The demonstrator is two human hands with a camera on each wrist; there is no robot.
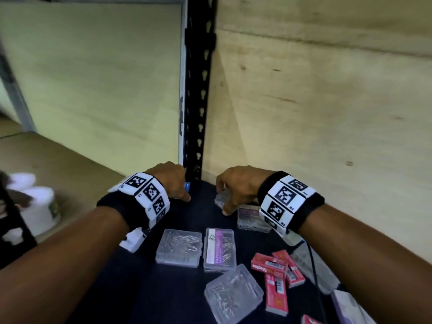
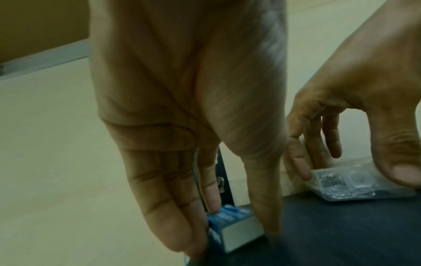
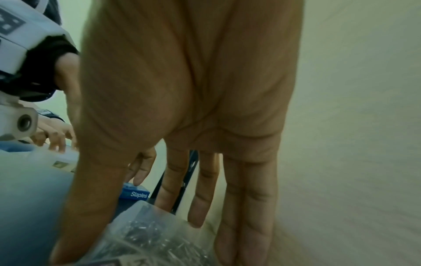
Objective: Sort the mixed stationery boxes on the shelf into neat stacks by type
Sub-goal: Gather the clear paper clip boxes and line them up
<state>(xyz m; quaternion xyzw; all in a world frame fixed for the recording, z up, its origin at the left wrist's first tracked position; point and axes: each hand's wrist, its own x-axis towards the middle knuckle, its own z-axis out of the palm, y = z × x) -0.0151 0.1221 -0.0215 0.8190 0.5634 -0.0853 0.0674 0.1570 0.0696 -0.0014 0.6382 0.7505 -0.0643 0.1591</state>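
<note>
At the back of the dark shelf (image 1: 163, 288), my left hand (image 1: 180, 188) reaches down onto a small blue staples box (image 1: 187, 185) beside the black upright. In the left wrist view its fingers (image 2: 193, 225) and thumb flank the blue staples box (image 2: 230, 216) and pinch it. My right hand (image 1: 224, 202) grips a clear plastic box of pins (image 1: 219, 198), thumb on its near side and fingers on its far side. In the right wrist view the clear box (image 3: 148, 234) sits under the palm. The blue staples box (image 3: 136, 193) lies just to its left.
Nearer me lie two clear pin boxes (image 1: 178, 250) (image 1: 233, 293), a purple-labelled one (image 1: 219, 250), another (image 1: 250, 218) under my right wrist, and several red staples boxes (image 1: 278, 270). A black slotted upright (image 1: 197, 101) and plywood wall (image 1: 315, 113) close the back. A white tub (image 1: 42, 206) stands lower left.
</note>
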